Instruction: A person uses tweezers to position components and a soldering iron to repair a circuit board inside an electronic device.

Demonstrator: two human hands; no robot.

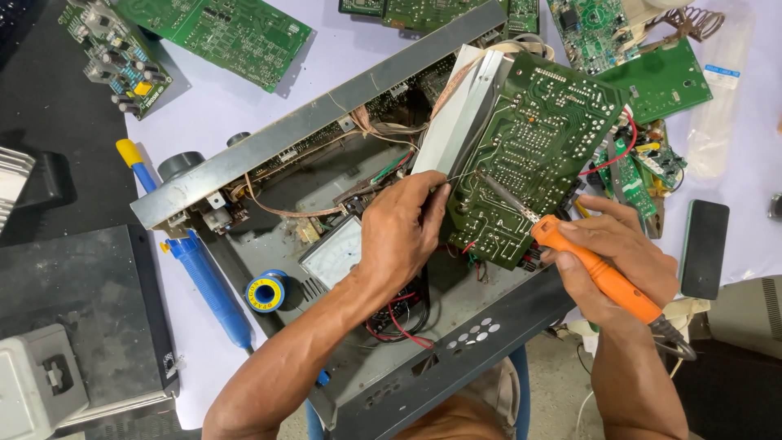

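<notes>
While right hand (619, 253) grips orange soldering iron (599, 269), axis slanting up-left onto green circuit board (529, 155), left hand (403, 228) pinches solder wire (456, 179) at board's left edge.

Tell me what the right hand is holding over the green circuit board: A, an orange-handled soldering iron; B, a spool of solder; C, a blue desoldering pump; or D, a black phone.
A: the right hand grips the orange-handled soldering iron, its metal tip on the green circuit board, while the blue desoldering pump lies untouched on the table.
</notes>
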